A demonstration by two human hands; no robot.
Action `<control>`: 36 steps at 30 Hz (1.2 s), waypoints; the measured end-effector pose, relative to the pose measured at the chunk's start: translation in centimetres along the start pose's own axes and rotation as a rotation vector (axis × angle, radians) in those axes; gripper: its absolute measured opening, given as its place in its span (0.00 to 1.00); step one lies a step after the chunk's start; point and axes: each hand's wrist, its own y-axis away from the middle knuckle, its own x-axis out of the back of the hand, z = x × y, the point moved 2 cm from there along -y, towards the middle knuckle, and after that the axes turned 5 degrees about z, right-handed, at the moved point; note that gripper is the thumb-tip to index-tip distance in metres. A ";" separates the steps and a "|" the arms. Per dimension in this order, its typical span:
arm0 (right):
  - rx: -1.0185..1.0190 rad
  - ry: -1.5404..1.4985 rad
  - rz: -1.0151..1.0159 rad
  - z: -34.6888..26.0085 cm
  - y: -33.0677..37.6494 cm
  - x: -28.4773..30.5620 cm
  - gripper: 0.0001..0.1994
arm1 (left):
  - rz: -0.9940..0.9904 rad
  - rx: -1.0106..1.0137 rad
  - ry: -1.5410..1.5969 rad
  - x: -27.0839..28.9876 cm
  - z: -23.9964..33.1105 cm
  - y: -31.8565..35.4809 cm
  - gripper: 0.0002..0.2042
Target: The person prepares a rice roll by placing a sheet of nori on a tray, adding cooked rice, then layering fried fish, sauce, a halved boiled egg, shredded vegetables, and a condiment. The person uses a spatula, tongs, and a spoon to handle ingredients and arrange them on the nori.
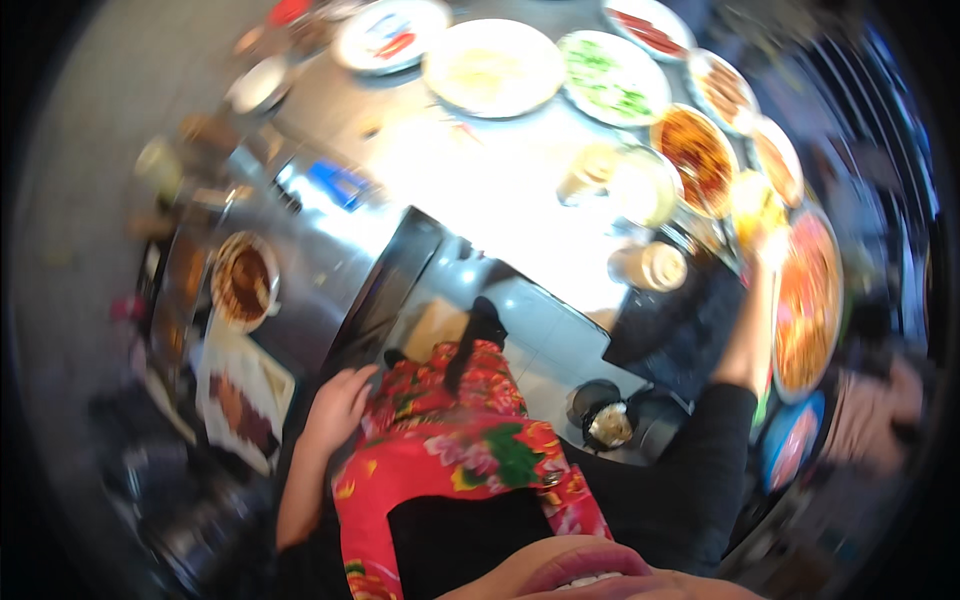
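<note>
My right arm stretches to the far right of the counter. My right hand (768,246) is at a bright yellow thing (757,205), between a plate of dark red sauce (694,160) and a large oval tray of reddish-orange food (806,300). Glare and blur hide its fingers, so a grip cannot be made out. My left hand (343,402) hangs low at the counter's near edge, beside my red flowered apron (470,455). Its fingers are loosely extended, with nothing visible in them. Left of it stands a bowl with brown-red sauce (245,280).
Plates of chopped greens (615,78), pale food (493,68) and sausages (722,90) line the far side. A pale-lidded bottle (650,267) stands by a black plate (675,320). A blue object (338,186) lies left. Strong glare covers the middle; a bin (605,415) is below.
</note>
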 end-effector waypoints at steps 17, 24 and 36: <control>1.637 -0.914 -0.134 -50.1 49.3 40.6 0.40 | 0.403 0.300 0.221 -2.0 -7.6 15.6 0.16; 1.155 -1.331 -0.503 -54.9 49.8 42.2 0.24 | 0.521 0.758 0.398 -2.2 -15.2 28.3 0.16; 0.888 -1.444 -0.749 -51.9 51.9 42.1 0.16 | 0.634 0.437 0.207 3.6 -19.9 26.4 0.14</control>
